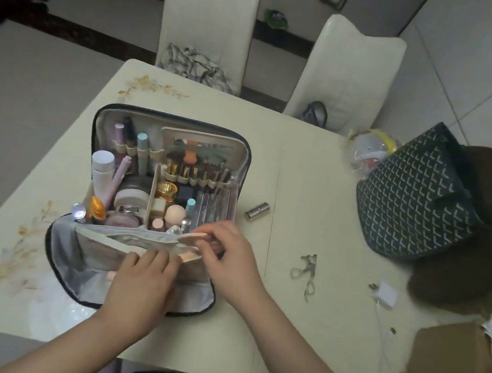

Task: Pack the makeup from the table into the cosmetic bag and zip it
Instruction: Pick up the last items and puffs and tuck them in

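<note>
An open cosmetic bag (244, 150) with a dark rim lies on the cream table (295, 326), full of bottles, jars, lipsticks and a sponge. My right hand (231, 259) pinches a flat peach-coloured item (194, 237) at the bag's near wall. My left hand (142, 283) grips the edge of the front flap pocket (103, 243) just left of it. A silver lipstick tube (256, 211) lies on the table right of the bag. A metal eyelash curler (306, 272) lies farther right.
A dark patterned tote (417, 196) stands at the right, with a brown garment and cardboard boxes (452, 370) beside it. A white charger with cable (385, 294) lies near the curler. Two white chairs (209, 15) stand behind the table. A small plastic bag (369, 149) sits by the tote.
</note>
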A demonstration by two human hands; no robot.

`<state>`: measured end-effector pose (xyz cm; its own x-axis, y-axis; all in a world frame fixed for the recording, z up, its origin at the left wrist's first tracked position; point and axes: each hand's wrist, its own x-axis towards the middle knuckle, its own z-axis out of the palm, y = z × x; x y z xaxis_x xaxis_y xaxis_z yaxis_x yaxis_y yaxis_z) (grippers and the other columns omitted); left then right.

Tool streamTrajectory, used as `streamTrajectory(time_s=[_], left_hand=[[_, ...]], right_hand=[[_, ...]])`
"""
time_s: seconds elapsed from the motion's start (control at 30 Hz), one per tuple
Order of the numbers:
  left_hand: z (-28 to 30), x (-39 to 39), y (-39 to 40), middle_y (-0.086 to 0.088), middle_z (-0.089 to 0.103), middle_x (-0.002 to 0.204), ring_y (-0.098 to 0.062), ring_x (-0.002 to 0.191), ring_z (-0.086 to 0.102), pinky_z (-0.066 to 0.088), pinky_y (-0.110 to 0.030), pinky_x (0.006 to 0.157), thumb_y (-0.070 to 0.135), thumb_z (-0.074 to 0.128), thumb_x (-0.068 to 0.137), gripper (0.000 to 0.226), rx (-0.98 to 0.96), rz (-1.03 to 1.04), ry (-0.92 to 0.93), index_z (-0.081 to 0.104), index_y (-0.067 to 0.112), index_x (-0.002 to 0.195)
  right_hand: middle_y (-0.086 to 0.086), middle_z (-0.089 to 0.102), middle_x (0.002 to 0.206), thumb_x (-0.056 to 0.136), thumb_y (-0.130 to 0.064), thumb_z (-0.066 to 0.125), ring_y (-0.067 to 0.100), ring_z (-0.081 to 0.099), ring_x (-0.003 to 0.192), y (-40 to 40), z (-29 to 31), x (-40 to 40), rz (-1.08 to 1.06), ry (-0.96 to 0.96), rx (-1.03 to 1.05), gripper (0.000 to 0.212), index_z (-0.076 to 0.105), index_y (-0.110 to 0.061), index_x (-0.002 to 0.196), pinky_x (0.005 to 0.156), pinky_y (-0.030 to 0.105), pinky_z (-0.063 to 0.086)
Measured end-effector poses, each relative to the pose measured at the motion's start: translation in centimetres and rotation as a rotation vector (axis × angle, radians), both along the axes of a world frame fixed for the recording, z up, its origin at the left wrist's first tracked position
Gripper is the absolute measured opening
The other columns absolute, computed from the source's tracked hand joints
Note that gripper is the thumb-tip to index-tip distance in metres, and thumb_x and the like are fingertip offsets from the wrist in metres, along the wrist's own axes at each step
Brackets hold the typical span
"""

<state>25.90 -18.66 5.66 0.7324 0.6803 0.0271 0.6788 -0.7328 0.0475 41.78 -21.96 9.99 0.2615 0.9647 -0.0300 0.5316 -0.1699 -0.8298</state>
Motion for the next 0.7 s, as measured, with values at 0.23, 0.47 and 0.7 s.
streamTrajectory(time_s=[0.23,0.47,0.7], left_hand=[[-0.2,-4.3,2.1,-0.005,0.062,0.08,-0.028,0.074,0.062,0.043,-0.037,0.058,0.017,0.073,0.052,0.039,0.001,-0.017,-0.092,0.067,0.014,0.09],[-0.2,-7.8,3.8,-0.004,0.063,0.083,-0.027,0.075,0.062,0.042,-0.035,0.058,0.0,0.079,0.036,0.06,-0.042,-0.012,-0.104,0.07,0.014,0.093],[0.1,-8.2,6.5,0.002,0.06,0.065,-0.022,0.062,0.061,0.032,-0.033,0.06,0.005,0.081,0.017,0.058,-0.07,-0.124,0.053,0.068,0.017,0.073]], right_hand=[[0.0,0.064,0.104,0.091,-0.015,0.053,0.015,0.06,0.093,2.6,-1.6,-3.1,0.004,-0.177,-0.164,0.017,0.059,-0.021,0.106,0.081,0.028,0.048],[0.005,0.059,0.106,0.089,-0.016,0.057,0.024,0.054,0.102,4.2,-2.6,-5.4,0.14,-0.528,-0.178,0.018,0.07,-0.014,0.101,0.078,0.032,0.043],[0.002,0.06,0.112,0.092,-0.023,0.049,0.024,0.057,0.103,4.5,-1.0,-5.9,0.25,-0.757,-0.278,0.023,0.066,-0.019,0.107,0.076,0.035,0.046]])
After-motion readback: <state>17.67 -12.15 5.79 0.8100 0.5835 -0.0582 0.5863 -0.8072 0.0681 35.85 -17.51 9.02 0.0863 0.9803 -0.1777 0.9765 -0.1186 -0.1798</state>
